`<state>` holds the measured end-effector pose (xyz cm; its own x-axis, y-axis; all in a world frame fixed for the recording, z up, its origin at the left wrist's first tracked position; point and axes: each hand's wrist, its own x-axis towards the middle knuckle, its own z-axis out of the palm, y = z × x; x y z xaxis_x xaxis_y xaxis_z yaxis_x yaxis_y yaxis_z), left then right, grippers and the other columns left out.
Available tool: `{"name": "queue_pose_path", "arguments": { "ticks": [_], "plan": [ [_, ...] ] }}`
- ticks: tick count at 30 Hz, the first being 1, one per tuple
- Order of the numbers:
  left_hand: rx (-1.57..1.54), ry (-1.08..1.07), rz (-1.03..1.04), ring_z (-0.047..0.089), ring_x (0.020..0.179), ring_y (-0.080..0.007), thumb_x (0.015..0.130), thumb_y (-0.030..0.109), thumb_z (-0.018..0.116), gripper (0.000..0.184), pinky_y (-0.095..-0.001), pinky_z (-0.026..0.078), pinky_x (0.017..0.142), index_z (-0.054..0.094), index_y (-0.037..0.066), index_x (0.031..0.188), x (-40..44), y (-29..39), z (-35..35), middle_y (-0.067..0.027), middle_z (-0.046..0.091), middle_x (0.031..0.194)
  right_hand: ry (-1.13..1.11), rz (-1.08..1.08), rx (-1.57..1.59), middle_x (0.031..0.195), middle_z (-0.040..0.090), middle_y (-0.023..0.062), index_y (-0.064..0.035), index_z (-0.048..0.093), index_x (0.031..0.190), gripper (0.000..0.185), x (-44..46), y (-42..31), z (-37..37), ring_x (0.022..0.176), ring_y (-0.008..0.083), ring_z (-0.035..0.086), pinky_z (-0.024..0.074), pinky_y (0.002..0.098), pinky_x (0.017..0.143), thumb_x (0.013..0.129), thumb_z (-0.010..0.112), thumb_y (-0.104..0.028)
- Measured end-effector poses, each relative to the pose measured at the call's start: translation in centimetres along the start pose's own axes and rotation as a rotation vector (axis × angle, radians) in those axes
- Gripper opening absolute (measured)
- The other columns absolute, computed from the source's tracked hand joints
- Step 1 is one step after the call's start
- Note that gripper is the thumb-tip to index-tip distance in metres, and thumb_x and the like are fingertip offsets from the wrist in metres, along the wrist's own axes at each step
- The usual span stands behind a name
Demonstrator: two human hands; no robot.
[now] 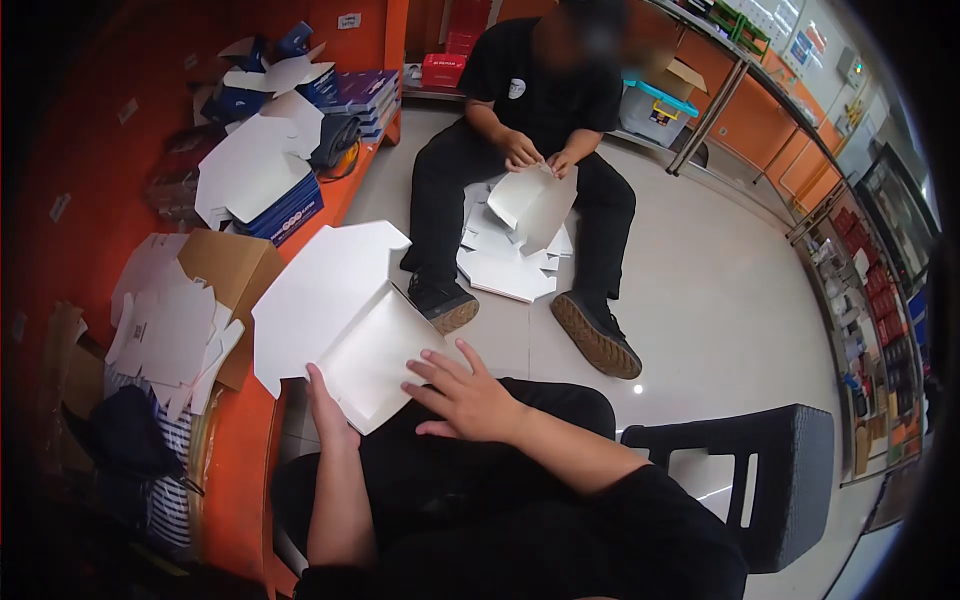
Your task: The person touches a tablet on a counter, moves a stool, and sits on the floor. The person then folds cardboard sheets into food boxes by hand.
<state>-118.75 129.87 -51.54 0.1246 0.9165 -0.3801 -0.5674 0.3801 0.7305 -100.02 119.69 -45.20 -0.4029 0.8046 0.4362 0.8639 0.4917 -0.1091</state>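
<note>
A white cardboard box rests tilted above my lap, its tray part folded up and its wide lid flap standing open toward the shelf. My left hand holds the near left corner, thumb along the outside; its other fingers are hidden behind the box. Fingers spread, my right hand lies at the box's right side wall, its fingertips over the edge. Whether they press on the card I cannot tell.
Opposite me a person sits on the floor, folding another white box above a stack of flat cartons. On the orange shelf at left are folded boxes and a brown carton. A black chair stands at right.
</note>
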Motion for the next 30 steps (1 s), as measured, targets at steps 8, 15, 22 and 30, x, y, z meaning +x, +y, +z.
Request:
{"name": "queue_pose_path", "arguments": {
  "ticks": [8, 15, 22, 30],
  "plan": [
    [-0.151, -0.316, -0.143, 0.048, 0.111, -0.0264, 0.09, 0.051, 0.035, 0.063, -0.0375, 0.039, 0.093, 0.033, 0.001, 0.129, -0.6, -1.3, -0.3, -0.0162, 0.045, 0.125, -0.151, 0.192, -0.314, 0.128, 0.042, 0.0118, -0.0157, 0.044, 0.126, 0.044, -1.3, -2.1, 1.5, 0.124, 0.0272, 0.035, 0.0221, 0.0635, 0.096, 0.083, 0.046, -0.021],
    [-0.067, -0.066, 0.004, 0.036, 0.12, -0.0266, 0.089, 0.036, 0.048, 0.063, -0.0445, 0.036, 0.094, 0.012, 0.008, 0.133, -1.4, -2.3, 0.5, -0.0138, 0.03, 0.133, -0.142, 0.225, -0.099, 0.128, 0.04, 0.0111, -0.0157, 0.042, 0.127, 0.063, -0.3, -5.7, 1.9, 0.123, 0.0283, 0.034, 0.0259, 0.0625, 0.094, 0.072, 0.066, -0.035],
    [-0.101, -0.225, -0.05, 0.037, 0.118, -0.0278, 0.087, 0.014, 0.054, 0.057, -0.0506, 0.041, 0.088, 0.014, 0.018, 0.128, -3.7, -2.7, 1.7, -0.0113, 0.03, 0.13, -0.064, 0.264, -0.027, 0.12, 0.045, 0.0112, -0.0127, 0.053, 0.112, 0.042, 0.1, -4.9, 2.0, 0.119, 0.0279, 0.038, 0.0326, 0.0589, 0.091, 0.076, 0.063, -0.029],
    [0.077, -0.632, 0.085, 0.044, 0.109, -0.0206, 0.087, 0.021, 0.054, 0.062, -0.0439, 0.038, 0.093, 0.014, 0.016, 0.134, -4.2, -4.3, 0.8, -0.0075, 0.036, 0.124, 0.211, 0.288, 0.061, 0.074, 0.056, 0.0112, -0.0052, 0.058, 0.087, 0.014, -0.1, 0.7, -1.8, 0.073, 0.0294, 0.054, 0.0439, 0.0398, 0.064, 0.073, 0.06, -0.006]
  ]
}}
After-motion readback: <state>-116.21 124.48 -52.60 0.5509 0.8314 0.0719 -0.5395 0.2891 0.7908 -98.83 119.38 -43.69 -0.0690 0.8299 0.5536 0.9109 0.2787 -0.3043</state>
